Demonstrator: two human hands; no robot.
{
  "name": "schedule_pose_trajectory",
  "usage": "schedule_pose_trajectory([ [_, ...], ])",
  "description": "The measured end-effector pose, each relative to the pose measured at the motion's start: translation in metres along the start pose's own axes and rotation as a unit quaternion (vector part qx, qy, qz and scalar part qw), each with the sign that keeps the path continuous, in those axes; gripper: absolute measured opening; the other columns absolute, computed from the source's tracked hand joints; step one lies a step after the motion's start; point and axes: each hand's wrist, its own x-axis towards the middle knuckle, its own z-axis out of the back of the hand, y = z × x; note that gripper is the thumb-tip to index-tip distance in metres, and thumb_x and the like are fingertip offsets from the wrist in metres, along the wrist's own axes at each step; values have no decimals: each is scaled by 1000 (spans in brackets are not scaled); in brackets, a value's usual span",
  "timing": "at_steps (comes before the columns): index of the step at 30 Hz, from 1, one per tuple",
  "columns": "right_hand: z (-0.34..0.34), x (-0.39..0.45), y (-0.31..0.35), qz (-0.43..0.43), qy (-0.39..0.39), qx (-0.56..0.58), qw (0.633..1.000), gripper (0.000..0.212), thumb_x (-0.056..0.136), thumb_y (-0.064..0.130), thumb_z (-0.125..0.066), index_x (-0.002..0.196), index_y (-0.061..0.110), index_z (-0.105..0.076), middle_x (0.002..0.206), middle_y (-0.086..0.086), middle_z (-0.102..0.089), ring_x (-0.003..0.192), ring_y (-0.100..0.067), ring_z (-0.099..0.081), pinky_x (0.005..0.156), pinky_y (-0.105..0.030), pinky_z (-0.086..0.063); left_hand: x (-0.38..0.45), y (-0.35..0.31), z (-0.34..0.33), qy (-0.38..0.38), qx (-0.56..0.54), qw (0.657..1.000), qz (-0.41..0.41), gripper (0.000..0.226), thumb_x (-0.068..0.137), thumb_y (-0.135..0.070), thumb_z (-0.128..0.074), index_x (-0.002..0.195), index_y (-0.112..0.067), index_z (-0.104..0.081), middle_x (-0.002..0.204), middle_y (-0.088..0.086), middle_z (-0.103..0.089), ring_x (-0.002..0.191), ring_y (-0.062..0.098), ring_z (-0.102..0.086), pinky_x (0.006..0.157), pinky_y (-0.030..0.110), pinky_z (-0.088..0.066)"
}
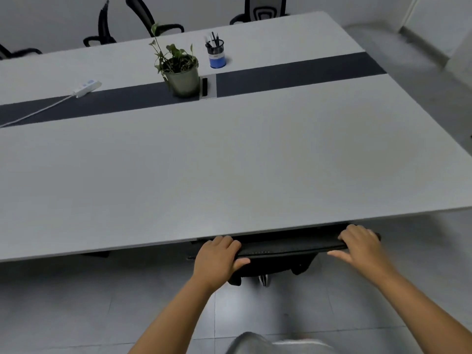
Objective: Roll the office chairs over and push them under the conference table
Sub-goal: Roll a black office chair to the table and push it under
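Observation:
A black office chair (286,247) stands at the near edge of the grey conference table (229,162), its seat hidden under the tabletop. Only the top of its backrest and a bit of its frame show. My left hand (219,256) grips the left end of the backrest top, fingers curled over it and thumb below. My right hand (360,245) holds the right end the same way. Several more black chairs (150,21) stand along the table's far side, one of them at the far right (265,8).
On the table stand a potted plant (180,70), a pen holder (216,53) and a white power strip (86,87) with its cable running left. A dark strip (293,72) crosses the tabletop. Grey tiled floor (76,302) lies around me.

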Motion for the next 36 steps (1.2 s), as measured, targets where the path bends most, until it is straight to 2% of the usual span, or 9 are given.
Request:
schedule_pose_trajectory([
  [4,-7,3,0,16,-13,-55,998,75,87,63,-14,53,7,-50,49,-7,-48,41,-26,-47,53,-30,-16,-5,-1,-12,-63,-20,998,-8,47,93,-55,-9,79,-28,-46,57,-7,-57,52,13,-49,56,23,-26],
  [12,-16,3,-9,40,-66,-71,994,54,88,63,-14,66,15,-29,48,-7,-47,40,-26,-46,53,-32,-17,-4,-1,-21,-141,22,990,-15,43,93,-54,-18,76,-25,-45,54,-5,-55,61,13,-31,57,25,-26],
  [20,-7,-3,5,-36,-13,-46,998,77,86,66,-12,61,7,-56,55,-6,-53,46,-27,-51,53,-28,-33,-7,-3,-16,-120,-19,993,3,44,93,-54,-17,78,-26,-47,58,-6,-57,60,12,-39,60,23,-26],
  [24,1,-22,28,-171,23,49,984,80,85,66,-17,87,2,-65,87,-16,-68,90,-28,-55,90,-41,-35,-16,-13,-3,-79,-146,983,81,37,89,-53,-30,87,-28,-58,72,-7,-65,69,8,-47,70,18,-35],
  [26,6,-28,47,-212,15,113,971,77,88,61,-19,95,-1,-64,100,-19,-67,102,-28,-50,94,-46,-38,-23,-30,8,-101,-239,955,142,29,79,-40,-47,93,-21,-63,83,-1,-68,82,8,-48,77,20,-42],
  [29,19,-25,78,-155,-16,241,958,47,89,44,-36,103,5,-59,106,-14,-63,107,-19,-46,99,-22,-33,-43,-68,24,-122,-379,884,245,22,76,-31,-49,94,-26,-61,98,-18,-61,99,-6,-45,91,1,-31],
  [31,19,-21,98,-72,13,321,944,29,86,36,-44,106,17,-53,110,-2,-59,108,-8,-45,101,-6,-25,-52,-91,28,-88,-489,788,364,16,81,-27,-53,89,-40,-55,102,-29,-57,102,-8,-47,82,-6,-32],
  [34,11,-19,102,40,147,414,898,26,86,41,-46,106,26,-52,117,15,-50,115,11,-39,100,-2,-24,-64,-113,14,-44,-551,653,517,28,88,-7,-52,97,-33,-53,114,-4,-56,99,3,-51,74,-3,-39],
  [36,4,-6,89,80,262,442,854,38,81,52,-47,108,27,-55,118,25,-48,116,13,-38,100,-5,-27,-67,-120,12,-63,-545,583,599,25,89,-6,-49,105,-24,-53,119,2,-54,102,10,-50,84,10,-39],
])
